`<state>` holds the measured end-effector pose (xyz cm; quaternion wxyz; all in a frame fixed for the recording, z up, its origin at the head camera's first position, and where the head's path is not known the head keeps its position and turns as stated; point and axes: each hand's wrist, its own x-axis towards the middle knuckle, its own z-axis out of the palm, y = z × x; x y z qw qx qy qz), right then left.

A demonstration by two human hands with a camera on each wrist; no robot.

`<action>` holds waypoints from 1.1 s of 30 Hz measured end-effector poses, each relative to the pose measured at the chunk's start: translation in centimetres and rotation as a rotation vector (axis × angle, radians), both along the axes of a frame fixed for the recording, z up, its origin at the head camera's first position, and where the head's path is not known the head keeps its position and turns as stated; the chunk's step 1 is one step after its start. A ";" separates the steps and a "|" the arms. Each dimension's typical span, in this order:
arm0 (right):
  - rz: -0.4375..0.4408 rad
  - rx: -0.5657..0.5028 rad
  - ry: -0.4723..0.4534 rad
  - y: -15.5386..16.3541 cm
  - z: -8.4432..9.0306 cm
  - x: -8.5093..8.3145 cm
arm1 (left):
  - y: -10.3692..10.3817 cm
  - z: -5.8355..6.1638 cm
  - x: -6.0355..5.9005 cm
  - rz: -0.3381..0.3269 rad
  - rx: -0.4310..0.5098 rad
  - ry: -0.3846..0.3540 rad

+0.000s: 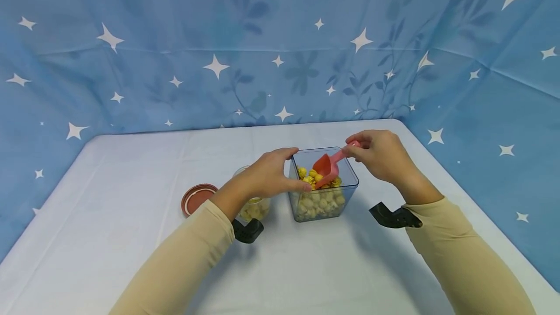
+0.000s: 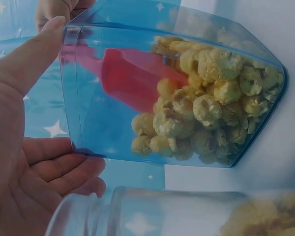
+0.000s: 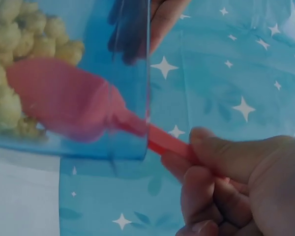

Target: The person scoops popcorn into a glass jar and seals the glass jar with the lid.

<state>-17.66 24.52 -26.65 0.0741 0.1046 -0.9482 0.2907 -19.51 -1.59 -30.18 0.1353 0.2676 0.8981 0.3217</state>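
A clear bluish plastic container [image 1: 321, 203] stands on the table, partly filled with yellow popcorn [image 2: 206, 103]. My left hand [image 1: 273, 174] spans its left side, thumb at the near rim and fingertips by the far left corner, holding it. Between thumb and curled fingers, my right hand [image 1: 378, 154] pinches the handle of a pink scoop [image 1: 331, 169]. The scoop slants down into the container, its blade tip among the popcorn, as the right wrist view [image 3: 64, 98] also shows through the wall.
Left of the container, partly behind my left wrist, stands a clear glass jar [image 1: 255, 210] with pale pieces inside. A round reddish-brown lid [image 1: 195, 198] lies farther left on the white-covered table [image 1: 131, 218]. Blue star-patterned cloth [image 1: 175, 52] hangs behind and at the right.
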 end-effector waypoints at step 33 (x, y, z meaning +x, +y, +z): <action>-0.010 -0.073 -0.025 -0.1 -1.5 0.8 | -0.1 0.1 0.3 0.019 -0.001 -0.012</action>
